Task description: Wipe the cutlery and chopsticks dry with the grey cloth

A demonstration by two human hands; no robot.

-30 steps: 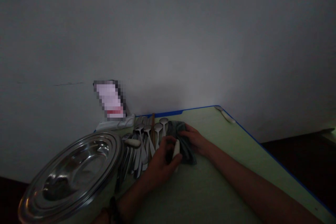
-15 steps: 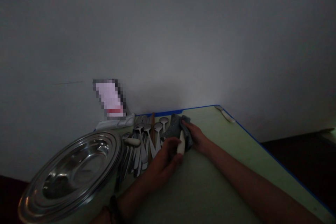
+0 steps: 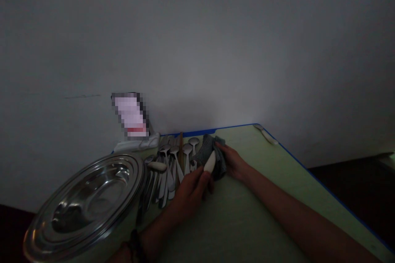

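Observation:
My left hand (image 3: 194, 187) is closed around the lower part of a cream utensil handle (image 3: 210, 162). The handle's upper end reaches into a dark grey cloth (image 3: 219, 160), and whatever head it has is hidden. My right hand (image 3: 231, 158) grips the cloth from the right side, fingers bent into its folds. Just left of the cloth, several metal spoons (image 3: 175, 150) lie bowl-end away from me. Among them sits another cream handle (image 3: 157, 166), lying crosswise on top of the cutlery.
Large round steel dishes (image 3: 40, 222) stand stacked at the left. Behind them a blurred-out phone (image 3: 131, 115) leans above a white object (image 3: 137, 144) by the wall. A cream-handled utensil (image 3: 269, 136) lies at the table's (image 3: 277, 181) far right corner. Brown chopsticks (image 3: 181, 144) lie amid the cutlery.
My left hand has turned, tilting the cream handle from nearly upright to leaning right, with less of it showing. My right hand and the cloth stay almost in place.

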